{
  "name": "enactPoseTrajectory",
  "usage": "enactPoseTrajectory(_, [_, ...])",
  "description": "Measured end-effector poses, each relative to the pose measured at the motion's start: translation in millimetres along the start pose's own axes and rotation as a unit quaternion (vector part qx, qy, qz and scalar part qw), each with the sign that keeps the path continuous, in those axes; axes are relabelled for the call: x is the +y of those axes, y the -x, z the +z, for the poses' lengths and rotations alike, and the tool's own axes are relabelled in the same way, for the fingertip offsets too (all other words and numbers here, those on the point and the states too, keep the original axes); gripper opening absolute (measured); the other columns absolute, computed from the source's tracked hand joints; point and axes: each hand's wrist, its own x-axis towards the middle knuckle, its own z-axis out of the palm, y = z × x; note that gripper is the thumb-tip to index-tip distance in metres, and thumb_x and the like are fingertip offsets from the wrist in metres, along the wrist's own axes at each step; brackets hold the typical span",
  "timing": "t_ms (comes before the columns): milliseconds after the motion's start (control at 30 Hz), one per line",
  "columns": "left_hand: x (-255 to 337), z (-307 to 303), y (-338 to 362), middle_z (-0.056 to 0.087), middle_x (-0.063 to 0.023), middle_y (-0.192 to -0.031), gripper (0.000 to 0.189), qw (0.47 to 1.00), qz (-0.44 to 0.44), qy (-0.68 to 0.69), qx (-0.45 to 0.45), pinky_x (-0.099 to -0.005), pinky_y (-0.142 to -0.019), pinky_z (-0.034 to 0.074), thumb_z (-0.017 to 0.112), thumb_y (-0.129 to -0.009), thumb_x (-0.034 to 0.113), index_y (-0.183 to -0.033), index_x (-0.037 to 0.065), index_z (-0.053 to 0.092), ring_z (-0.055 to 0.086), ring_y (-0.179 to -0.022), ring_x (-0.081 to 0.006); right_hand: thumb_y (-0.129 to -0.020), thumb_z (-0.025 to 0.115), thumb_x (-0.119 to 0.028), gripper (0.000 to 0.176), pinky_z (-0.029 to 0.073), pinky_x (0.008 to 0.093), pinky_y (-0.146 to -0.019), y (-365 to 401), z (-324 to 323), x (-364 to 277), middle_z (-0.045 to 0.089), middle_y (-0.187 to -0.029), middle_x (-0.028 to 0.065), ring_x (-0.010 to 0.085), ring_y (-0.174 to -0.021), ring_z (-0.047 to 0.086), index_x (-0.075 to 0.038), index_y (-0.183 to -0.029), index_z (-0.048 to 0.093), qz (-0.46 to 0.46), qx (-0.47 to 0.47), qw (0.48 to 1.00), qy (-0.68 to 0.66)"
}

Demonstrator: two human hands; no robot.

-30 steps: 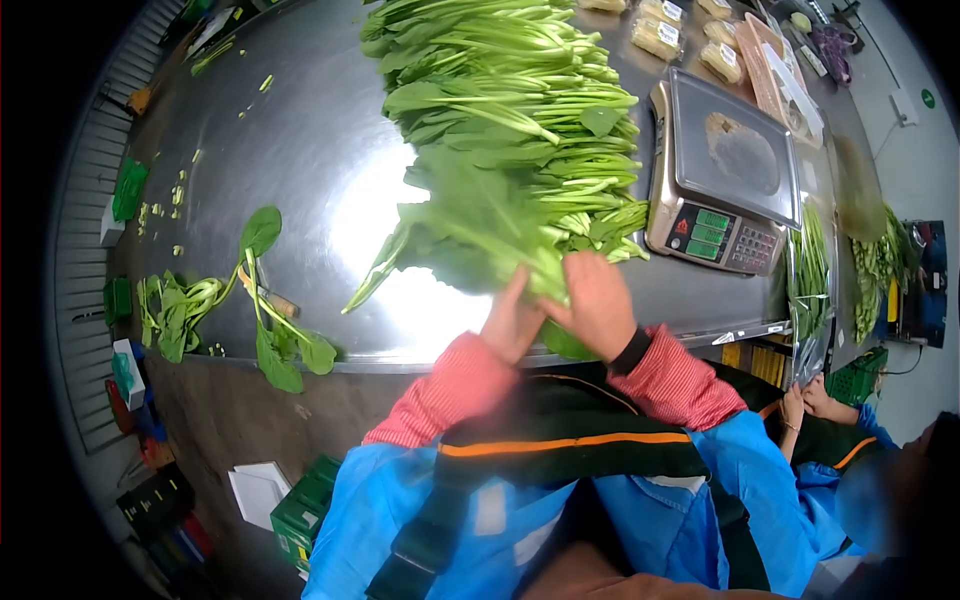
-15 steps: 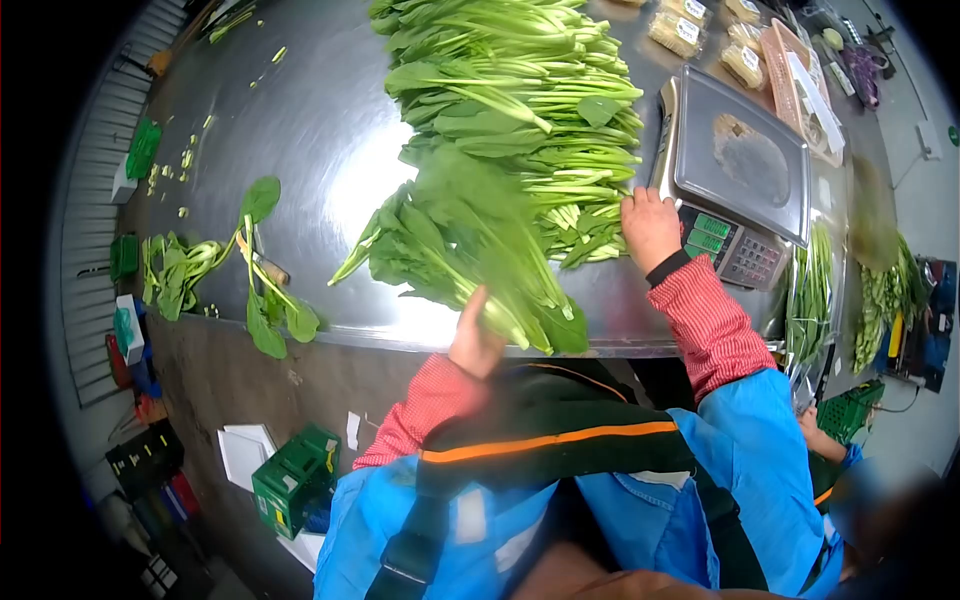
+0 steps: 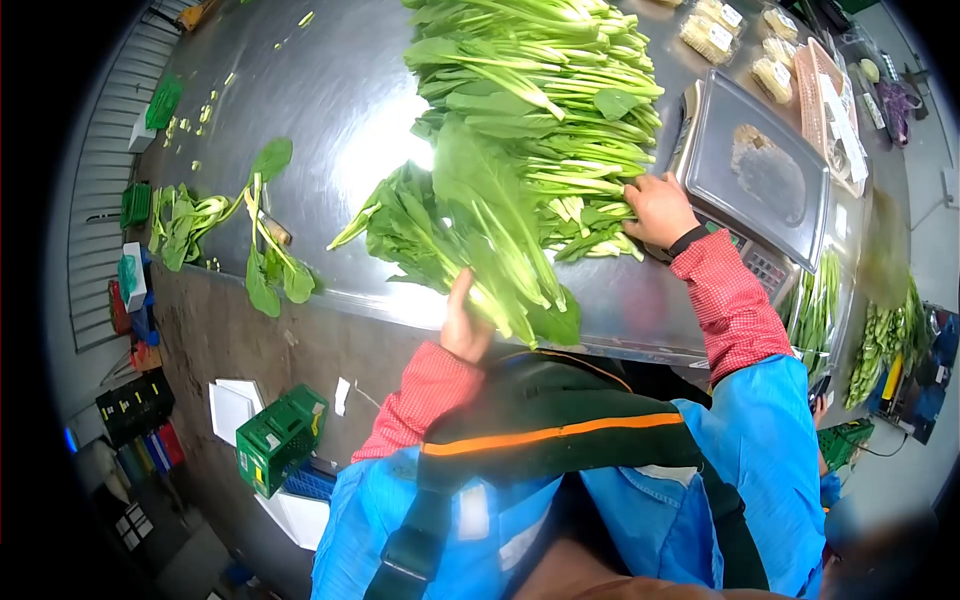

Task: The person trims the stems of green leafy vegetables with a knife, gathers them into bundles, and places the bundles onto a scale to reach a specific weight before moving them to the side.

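My left hand [image 3: 466, 322] is closed around the stem ends of a loose bunch of leafy greens [image 3: 495, 235], close to the table's front edge. The leaves of that bunch point up and away from me. A large pile of the same leafy greens [image 3: 540, 95] lies just beyond it, cut stems facing right. At the pile's lower right, my right hand [image 3: 662, 210] has its fingers curled against the stem ends; the fingertips are partly hidden. Right beside this hand stands a digital scale [image 3: 765, 150] with a stained metal pan, its display mostly covered by the hand.
Loose leafy stalks [image 3: 270, 235] and trimmings lie left on the metal table [image 3: 330, 90]. Packed trays [image 3: 708, 38] and a pink basket [image 3: 822, 90] are at the back right. Bagged greens [image 3: 815, 305] hang at the right edge. A green crate [image 3: 282, 440] is on the floor.
The whole view has shifted a little. My right hand has moved up and over the scale's display, fingers now reaching onto the stem ends. My left hand keeps its bunch.
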Motion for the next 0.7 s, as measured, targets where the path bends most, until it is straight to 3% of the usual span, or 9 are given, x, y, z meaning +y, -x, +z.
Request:
enactPoseTrajectory(33, [2.6,-1.6,5.2,0.063,-0.0089,-0.117,0.041,1.0,-0.009,0.005,-0.013,-0.0458,-0.092,0.049,0.057,-0.093,0.036,-0.125,0.009,0.053,0.06,-0.105,-0.0267,-0.071,0.072,-0.028,0.038,0.042,0.0487,-0.087,0.0,-3.0,-0.6,0.059,-0.092,0.0129,0.0309,-0.097,0.059,-0.004,-0.097,0.059,0.012,-0.035,0.999,-0.011])
enactPoseTrajectory(167, [2.7,-13.7,9.3,0.062,-0.0096,-0.116,0.041,0.999,-0.033,0.021,0.002,-0.0482,-0.09,0.05,0.055,-0.094,0.036,-0.126,0.01,0.051,0.06,-0.105,-0.0281,-0.07,0.076,-0.028,0.045,0.043,0.0452,-0.08,1.9,0.2,-4.4,0.058,-0.092,0.0171,0.0345,-0.086,0.062,-0.005,-0.102,0.054,0.02,-0.016,0.999,-0.024])
enactPoseTrajectory(300, [3.4,-9.7,0.1,0.061,-0.0095,-0.119,0.041,0.998,-0.04,0.011,-0.043,-0.0496,-0.093,0.048,0.056,-0.095,0.034,-0.128,0.011,0.051,0.059,-0.108,-0.0286,-0.069,0.078,-0.032,0.056,0.044,0.0437,-0.08,-10.3,-2.3,-7.5,0.061,-0.094,0.0188,0.0354,-0.084,0.063,-0.004,-0.11,0.051,0.07,-0.048,0.996,0.004])
enactPoseTrajectory(467, [10.5,-8.8,-4.4,0.061,-0.0098,-0.12,0.045,0.999,-0.036,0.024,-0.017,-0.0469,-0.097,0.045,0.058,-0.093,0.036,-0.129,0.01,0.051,0.058,-0.109,-0.0277,-0.074,0.075,-0.037,0.06,0.052,0.0443,-0.074,-7.4,15.9,-18.7,0.064,-0.089,0.018,0.035,-0.084,0.064,-0.001,-0.116,0.052,0.051,-0.066,0.993,-0.081])
enactPoseTrajectory(567, [33.7,-29.0,2.8,0.06,-0.0114,-0.12,0.047,0.998,-0.028,0.01,-0.056,-0.0457,-0.095,0.046,0.057,-0.093,0.038,-0.129,0.007,0.051,0.059,-0.108,-0.0278,-0.076,0.073,-0.037,0.057,0.053,0.0438,-0.068,2.8,33.5,-59.8,0.065,-0.088,0.0187,0.0346,-0.077,0.065,-0.001,-0.115,0.052,0.077,-0.012,0.988,-0.132])
enactPoseTrajectory(633, [49.6,-29.2,7.4,0.06,-0.0121,-0.119,0.048,0.999,-0.017,0.001,-0.029,-0.0457,-0.093,0.048,0.056,-0.094,0.038,-0.129,0.007,0.051,0.059,-0.107,-0.0288,-0.078,0.072,-0.038,0.058,0.053,0.0446,-0.065,7.7,36.9,-89.5,0.066,-0.09,0.02,0.0367,-0.074,0.065,-0.002,-0.118,0.051,0.134,-0.009,0.978,-0.158])
enactPoseTrajectory(700, [57.0,-36.1,4.8,0.06,-0.0119,-0.121,0.047,1.0,-0.007,-0.015,-0.002,-0.0458,-0.093,0.048,0.055,-0.094,0.038,-0.129,0.007,0.05,0.059,-0.108,-0.0283,-0.077,0.073,-0.036,0.062,0.052,0.0445,-0.068,18.0,32.6,-104.0,0.066,-0.094,0.0201,0.0383,-0.081,0.065,-0.003,-0.123,0.048,0.156,0.04,0.961,-0.224])
